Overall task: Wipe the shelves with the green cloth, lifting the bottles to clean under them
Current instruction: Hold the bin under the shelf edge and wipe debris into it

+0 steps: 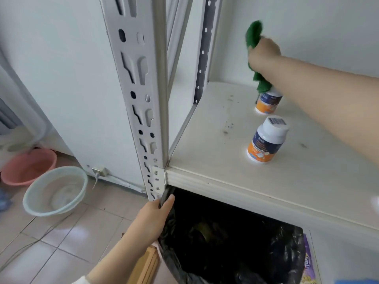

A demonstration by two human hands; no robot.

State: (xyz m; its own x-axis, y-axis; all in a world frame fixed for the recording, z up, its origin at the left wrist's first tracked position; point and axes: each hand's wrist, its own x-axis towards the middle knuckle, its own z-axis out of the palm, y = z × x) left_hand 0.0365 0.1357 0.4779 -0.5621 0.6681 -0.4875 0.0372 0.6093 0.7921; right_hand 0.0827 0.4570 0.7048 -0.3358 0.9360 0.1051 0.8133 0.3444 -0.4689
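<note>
1. Left hand [158, 210]: lowest in view, fingers pinching the rim of the black bin bag [225, 242] under the shelf's front corner.
2. Shelf [215, 160]: dark specks left of the bottles, looks unwiped.
3. Near bottle [266, 140] and far bottle [268, 101]: upright, apart.
4. Right hand [264, 54]: fingers curled round the bunched green cloth [254, 33], off the board above the far bottle. Best done by flattening the cloth, pressing down, sweeping specks forward, then lifting each bottle.

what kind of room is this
Probably a home utility or storage corner: a slotted metal shelving unit, a pale basin and a pink basin on the tiled floor, and a black bin bag under the shelf.
</note>
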